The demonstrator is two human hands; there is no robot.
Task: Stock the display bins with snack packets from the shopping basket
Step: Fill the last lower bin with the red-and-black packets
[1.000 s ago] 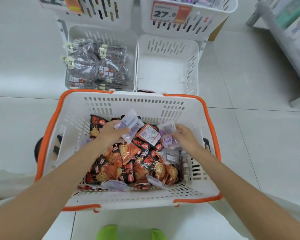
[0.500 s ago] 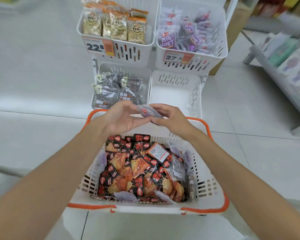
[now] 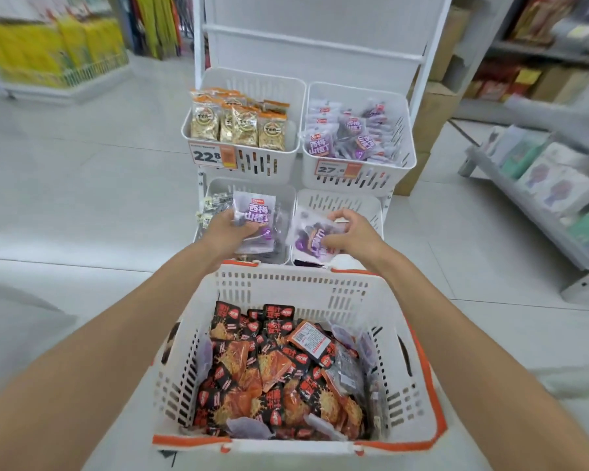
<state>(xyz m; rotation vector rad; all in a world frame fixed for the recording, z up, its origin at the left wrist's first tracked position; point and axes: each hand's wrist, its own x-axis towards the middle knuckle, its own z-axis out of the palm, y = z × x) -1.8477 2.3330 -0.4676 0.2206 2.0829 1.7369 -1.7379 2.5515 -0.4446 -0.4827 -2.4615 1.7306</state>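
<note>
A purple packet (image 3: 256, 217) stands upright in the gripping left hand (image 3: 227, 232), and a second purple packet (image 3: 308, 237) sits tilted in the pinching right hand (image 3: 352, 236). Both are held just beyond the far rim of the shopping basket (image 3: 286, 278), in front of the lower left bin (image 3: 288, 205) and lower right bin (image 3: 340, 202). Inside the basket lie red-and-black packets (image 3: 272, 368); farther beyond it, the upper right bin (image 3: 371, 180) holds matching purple packs (image 3: 351, 137) and the upper left bin (image 3: 266, 164) tan packs (image 3: 238, 125).
</note>
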